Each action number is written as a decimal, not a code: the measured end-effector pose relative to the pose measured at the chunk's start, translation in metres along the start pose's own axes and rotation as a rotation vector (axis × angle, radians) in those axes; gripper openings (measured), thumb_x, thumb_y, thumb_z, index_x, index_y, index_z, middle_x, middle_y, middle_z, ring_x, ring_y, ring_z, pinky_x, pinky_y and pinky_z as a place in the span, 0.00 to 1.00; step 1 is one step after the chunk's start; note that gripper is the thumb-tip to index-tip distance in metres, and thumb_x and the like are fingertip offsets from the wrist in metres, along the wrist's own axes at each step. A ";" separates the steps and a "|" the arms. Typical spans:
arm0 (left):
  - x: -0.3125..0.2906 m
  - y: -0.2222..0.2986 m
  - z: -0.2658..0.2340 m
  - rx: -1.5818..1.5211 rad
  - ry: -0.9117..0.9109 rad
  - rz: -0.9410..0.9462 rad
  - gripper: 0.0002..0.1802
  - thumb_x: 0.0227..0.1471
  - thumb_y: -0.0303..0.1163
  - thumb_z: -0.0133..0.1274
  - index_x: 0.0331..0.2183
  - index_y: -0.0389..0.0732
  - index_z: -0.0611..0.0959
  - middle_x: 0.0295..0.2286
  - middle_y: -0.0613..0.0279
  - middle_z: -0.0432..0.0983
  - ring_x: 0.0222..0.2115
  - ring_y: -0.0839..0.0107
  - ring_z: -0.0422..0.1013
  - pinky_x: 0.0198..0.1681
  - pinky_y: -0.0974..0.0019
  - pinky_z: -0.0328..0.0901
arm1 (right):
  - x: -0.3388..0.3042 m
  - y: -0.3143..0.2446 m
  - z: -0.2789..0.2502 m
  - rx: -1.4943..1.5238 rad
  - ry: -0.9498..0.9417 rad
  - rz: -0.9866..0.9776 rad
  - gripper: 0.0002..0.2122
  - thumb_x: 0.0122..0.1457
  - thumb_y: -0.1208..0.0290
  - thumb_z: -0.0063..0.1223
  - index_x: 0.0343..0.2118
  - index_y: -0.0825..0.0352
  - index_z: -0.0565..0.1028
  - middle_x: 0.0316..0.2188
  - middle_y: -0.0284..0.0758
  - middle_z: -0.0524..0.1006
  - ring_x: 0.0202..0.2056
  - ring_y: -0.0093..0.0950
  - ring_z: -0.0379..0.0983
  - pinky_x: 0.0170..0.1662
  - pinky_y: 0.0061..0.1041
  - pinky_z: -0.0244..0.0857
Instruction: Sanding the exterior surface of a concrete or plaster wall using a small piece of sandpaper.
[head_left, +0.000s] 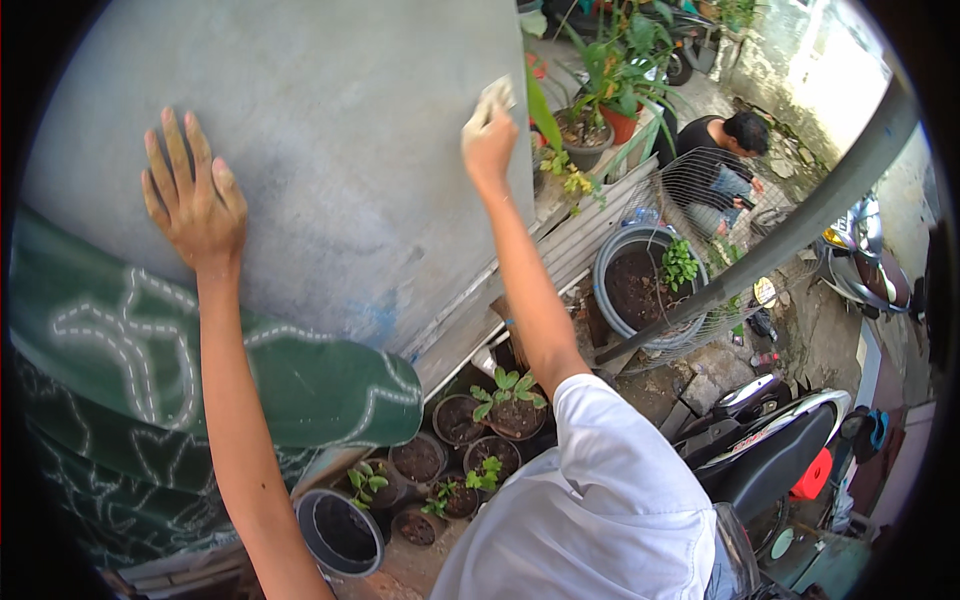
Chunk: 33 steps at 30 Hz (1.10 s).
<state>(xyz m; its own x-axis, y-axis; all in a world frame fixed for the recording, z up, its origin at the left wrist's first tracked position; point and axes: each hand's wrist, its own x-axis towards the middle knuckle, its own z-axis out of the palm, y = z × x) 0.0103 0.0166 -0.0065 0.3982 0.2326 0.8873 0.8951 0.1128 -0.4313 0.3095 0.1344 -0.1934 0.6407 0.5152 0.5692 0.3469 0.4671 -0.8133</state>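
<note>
A large grey panel [350, 150] with a smooth, slightly smudged surface fills the upper left. Flat against it rests my left hand [195, 195], fingers spread and holding nothing. My right hand [488, 140] is closed on a small pale folded piece [499, 93], which looks like sandpaper or a cloth; its exact kind is unclear. That piece touches the panel near its right edge. Blue stains show low on the panel. Under my left forearm bulges a dark green cover [130, 340] with white dashed outlines.
Potted plants [514, 400] and a black bucket [340, 532] stand below the panel. To the right are a large round planter [640, 285], wire mesh, a curved grey pole [770, 235] and a parked motorbike [770, 450]. Another person [715, 165] in black crouches beyond the mesh.
</note>
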 end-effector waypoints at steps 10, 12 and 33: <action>-0.001 -0.006 0.000 0.011 -0.007 -0.022 0.31 0.68 0.41 0.34 0.69 0.53 0.70 0.71 0.70 0.58 0.72 0.66 0.53 0.73 0.56 0.43 | 0.009 -0.037 -0.012 0.007 -0.117 0.295 0.20 0.72 0.73 0.44 0.60 0.82 0.70 0.62 0.64 0.67 0.67 0.55 0.60 0.71 0.42 0.56; -0.013 -0.008 0.004 -0.004 0.011 -0.015 0.31 0.68 0.40 0.34 0.69 0.53 0.70 0.71 0.70 0.58 0.72 0.66 0.53 0.73 0.56 0.43 | -0.001 -0.039 -0.008 0.056 -0.212 0.455 0.21 0.72 0.73 0.43 0.63 0.82 0.67 0.65 0.63 0.64 0.69 0.55 0.56 0.73 0.42 0.52; -0.006 -0.007 0.004 -0.062 0.055 -0.002 0.31 0.69 0.41 0.33 0.69 0.53 0.69 0.71 0.69 0.58 0.72 0.65 0.53 0.74 0.56 0.42 | 0.050 0.010 0.018 -0.145 0.290 -0.128 0.14 0.68 0.72 0.46 0.45 0.75 0.81 0.39 0.56 0.82 0.43 0.56 0.79 0.48 0.47 0.72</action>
<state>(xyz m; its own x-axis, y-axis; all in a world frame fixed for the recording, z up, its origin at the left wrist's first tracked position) 0.0009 0.0180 -0.0094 0.4055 0.1793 0.8963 0.9058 0.0531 -0.4204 0.3324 0.1782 -0.1712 0.7462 0.2238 0.6270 0.5174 0.3976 -0.7577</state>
